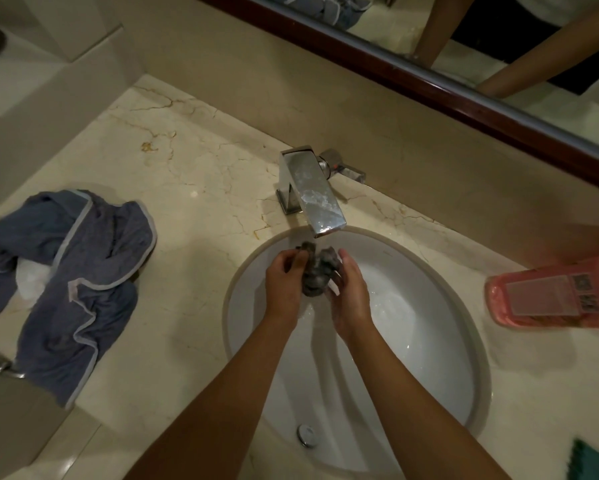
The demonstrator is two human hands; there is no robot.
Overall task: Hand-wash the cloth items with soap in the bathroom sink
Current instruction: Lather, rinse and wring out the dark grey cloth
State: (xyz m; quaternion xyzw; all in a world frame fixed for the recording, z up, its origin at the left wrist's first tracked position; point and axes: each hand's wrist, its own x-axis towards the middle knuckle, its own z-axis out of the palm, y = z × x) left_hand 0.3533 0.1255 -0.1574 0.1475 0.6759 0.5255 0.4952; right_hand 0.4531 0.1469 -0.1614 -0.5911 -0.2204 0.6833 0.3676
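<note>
A small, wet, dark grey cloth (317, 271) is bunched up over the white oval sink (440, 327), just under the chrome faucet (308, 188). My left hand (284, 282) grips its left side with curled fingers. On the other side my right hand (348, 291) holds the cloth, fingers wrapped around it. A blue-grey cloth with pale trim (73, 278) lies crumpled on the marble counter (194, 188) to the left. A pink soap bottle (554, 292) lies on its side at the right edge.
The faucet lever (346, 169) points right behind the spout. The sink's overflow fitting (306, 434) sits near the front rim. A mirror with a dark wood frame (429, 81) runs along the back wall. A teal cloth corner (592, 462) shows at the bottom right.
</note>
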